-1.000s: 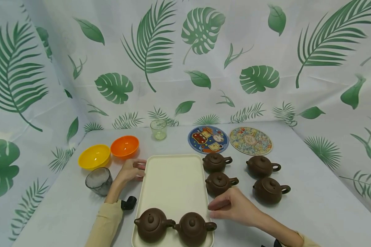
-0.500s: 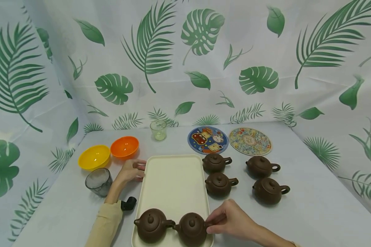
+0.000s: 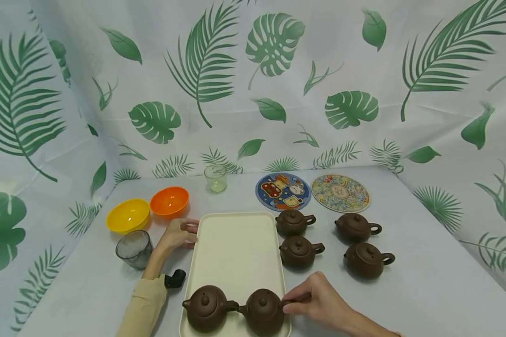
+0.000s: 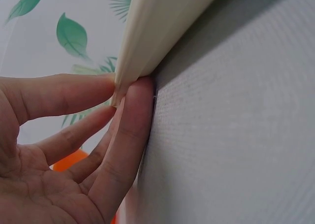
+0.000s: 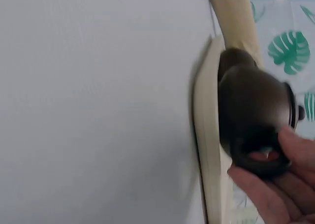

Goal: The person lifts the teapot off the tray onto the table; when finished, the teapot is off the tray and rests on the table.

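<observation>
Teapot [image 3: 263, 310], brown clay, lidded, upright at the near right corner of the cream tray [image 3: 236, 252]; its handle points to 3 o'clock. Right hand [image 3: 318, 299]: fingers and thumb pinch that handle, as the right wrist view confirms with fingertips [image 5: 275, 184] curled round the loop. Second teapot [image 3: 205, 306] stands on the tray just beside the first, at its 9 o'clock, handle almost touching the first pot's spout. Left hand [image 3: 178, 234]: at the tray's far left edge, 10 o'clock from the held pot; in the left wrist view the thumb and fingers [image 4: 123, 135] nip the tray rim [image 4: 147, 42] between them. Four more teapots stand off the tray on the grey cloth at 1 to 2 o'clock: two [image 3: 293, 222] [image 3: 298, 251] close by the tray's right edge, two [image 3: 356, 227] [image 3: 366, 260] further right. Two patterned round mats [image 3: 283, 191] [image 3: 340, 192] lie at 12 to 1 o'clock. Small clear glass [image 3: 215, 178] at 11 o'clock. Orange bowl [image 3: 169, 201], yellow bowl [image 3: 128, 216] and grey tumbler [image 3: 134, 249] lie left of the tray, at 9 to 10 o'clock.
</observation>
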The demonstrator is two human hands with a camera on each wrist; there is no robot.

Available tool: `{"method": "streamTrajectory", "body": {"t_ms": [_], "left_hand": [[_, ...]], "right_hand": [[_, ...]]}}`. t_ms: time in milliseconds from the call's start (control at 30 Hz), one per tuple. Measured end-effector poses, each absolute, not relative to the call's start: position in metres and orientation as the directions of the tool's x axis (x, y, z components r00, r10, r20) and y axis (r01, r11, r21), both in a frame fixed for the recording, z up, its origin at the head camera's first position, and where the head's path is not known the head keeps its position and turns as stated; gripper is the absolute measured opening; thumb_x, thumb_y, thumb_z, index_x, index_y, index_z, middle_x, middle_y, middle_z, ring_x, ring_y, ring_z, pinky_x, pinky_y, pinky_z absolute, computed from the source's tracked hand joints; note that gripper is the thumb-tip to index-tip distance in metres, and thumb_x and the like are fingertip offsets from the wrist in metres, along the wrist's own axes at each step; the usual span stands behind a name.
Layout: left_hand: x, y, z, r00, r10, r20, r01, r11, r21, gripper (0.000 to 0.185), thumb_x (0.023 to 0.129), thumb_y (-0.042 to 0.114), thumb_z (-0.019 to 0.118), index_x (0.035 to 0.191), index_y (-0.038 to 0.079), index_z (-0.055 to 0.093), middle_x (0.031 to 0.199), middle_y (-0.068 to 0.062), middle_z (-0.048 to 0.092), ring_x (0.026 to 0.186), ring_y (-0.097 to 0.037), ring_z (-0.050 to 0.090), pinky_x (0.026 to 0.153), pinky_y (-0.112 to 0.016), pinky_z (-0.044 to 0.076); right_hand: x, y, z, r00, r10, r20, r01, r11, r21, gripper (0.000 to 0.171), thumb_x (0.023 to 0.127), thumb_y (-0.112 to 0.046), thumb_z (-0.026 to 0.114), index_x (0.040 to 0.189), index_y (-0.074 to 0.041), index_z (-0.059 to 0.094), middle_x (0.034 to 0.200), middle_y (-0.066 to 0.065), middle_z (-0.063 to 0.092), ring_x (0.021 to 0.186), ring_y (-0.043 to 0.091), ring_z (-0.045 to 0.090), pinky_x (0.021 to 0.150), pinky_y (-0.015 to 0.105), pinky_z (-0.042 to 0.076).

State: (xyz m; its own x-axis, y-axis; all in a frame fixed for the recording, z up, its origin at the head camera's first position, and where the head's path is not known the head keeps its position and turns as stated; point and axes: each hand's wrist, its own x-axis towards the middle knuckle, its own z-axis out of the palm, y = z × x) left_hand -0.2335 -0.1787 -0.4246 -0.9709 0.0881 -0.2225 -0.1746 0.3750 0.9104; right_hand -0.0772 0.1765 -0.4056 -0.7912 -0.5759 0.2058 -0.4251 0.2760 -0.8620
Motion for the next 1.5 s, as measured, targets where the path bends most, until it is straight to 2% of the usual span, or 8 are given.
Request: {"method": "streamTrajectory", "body": {"t_ms": [100,167,300,467,667,900,1033,1500], "left_hand": [[-0.233,-0.177,-0.425,-0.969,0.076,-0.235,-0.190,0.378,0.906,0.053,0.073,-0.011,0.065,0.125,-0.007,0.056,0.103,-0.022,0.064,0.074,-0.020,0.064,0.066,-0.037,0.060],[-0.233,-0.177,-0.425,-0.968,0.073,-0.238,-0.194,0.377,0.906,0.053,0.073,-0.011,0.064,0.125,-0.006,0.056,0.104,-0.022,0.064,0.074,-0.020,0.064,0.067,-0.036,0.060],[-0.232,-0.176,-0.424,-0.968,0.085,-0.236,-0.189,0.371,0.909,0.053,0.074,-0.011,0.064,0.126,-0.007,0.056,0.104,-0.022,0.064,0.074,-0.020,0.064,0.067,-0.036,0.060],[-0.233,-0.177,-0.424,-0.969,0.089,-0.229,-0.181,0.372,0.910,0.054,0.073,-0.011,0.064,0.126,-0.007,0.055,0.104,-0.022,0.064,0.073,-0.020,0.064,0.066,-0.036,0.060],[-0.233,-0.177,-0.423,-0.969,0.080,-0.233,-0.185,0.389,0.903,0.054,0.073,-0.011,0.064,0.127,-0.007,0.055,0.105,-0.023,0.064,0.074,-0.020,0.064,0.066,-0.036,0.060],[-0.232,-0.177,-0.421,-0.967,0.073,-0.243,-0.195,0.397,0.897,0.054,0.074,-0.011,0.063,0.127,-0.006,0.055,0.105,-0.023,0.064,0.076,-0.021,0.064,0.067,-0.036,0.060],[-0.232,-0.176,-0.422,-0.968,0.078,-0.240,-0.190,0.400,0.897,0.054,0.074,-0.011,0.063,0.127,-0.007,0.055,0.106,-0.024,0.064,0.075,-0.021,0.064,0.066,-0.036,0.060],[-0.231,-0.176,-0.421,-0.969,0.079,-0.233,-0.184,0.398,0.899,0.053,0.074,-0.011,0.063,0.127,-0.007,0.055,0.106,-0.024,0.063,0.074,-0.020,0.064,0.066,-0.036,0.060]], "right_hand": [[-0.080,0.186,-0.403,-0.763,-0.590,0.263,-0.481,0.246,-0.841,0.017,0.081,-0.014,0.075,0.088,0.001,0.077,0.081,0.006,0.074,0.071,-0.007,0.059,0.051,0.019,0.052],[-0.082,0.196,-0.398,-0.760,-0.599,0.252,-0.474,0.245,-0.846,0.018,0.081,-0.015,0.075,0.090,0.001,0.076,0.083,0.006,0.074,0.069,-0.006,0.057,0.048,0.019,0.050],[-0.085,0.222,-0.391,-0.769,-0.587,0.255,-0.484,0.274,-0.831,0.016,0.082,-0.013,0.074,0.091,-0.001,0.077,0.084,0.002,0.075,0.071,-0.001,0.064,0.051,0.024,0.053],[-0.088,0.267,-0.385,-0.764,-0.586,0.268,-0.500,0.275,-0.821,0.014,0.081,-0.003,0.072,0.094,-0.002,0.076,0.086,0.000,0.075,0.071,-0.001,0.063,0.051,0.024,0.053],[-0.083,0.321,-0.390,-0.748,-0.594,0.297,-0.520,0.245,-0.818,0.024,0.078,0.011,0.068,0.096,-0.002,0.076,0.088,-0.001,0.075,0.073,-0.003,0.062,0.048,0.022,0.050],[-0.072,0.367,-0.404,-0.793,-0.557,0.246,-0.457,0.278,-0.845,0.031,0.078,0.018,0.062,0.099,-0.001,0.075,0.093,-0.002,0.074,0.084,0.005,0.069,0.063,0.022,0.057],[-0.069,0.381,-0.410,-0.821,-0.525,0.225,-0.425,0.298,-0.855,0.033,0.079,0.019,0.061,0.099,-0.002,0.075,0.095,-0.004,0.074,0.086,0.004,0.069,0.065,0.021,0.057],[-0.066,0.387,-0.412,-0.835,-0.514,0.199,-0.402,0.321,-0.857,0.031,0.079,0.018,0.062,0.099,-0.002,0.075,0.094,-0.001,0.074,0.086,0.006,0.069,0.065,0.023,0.058]]}}
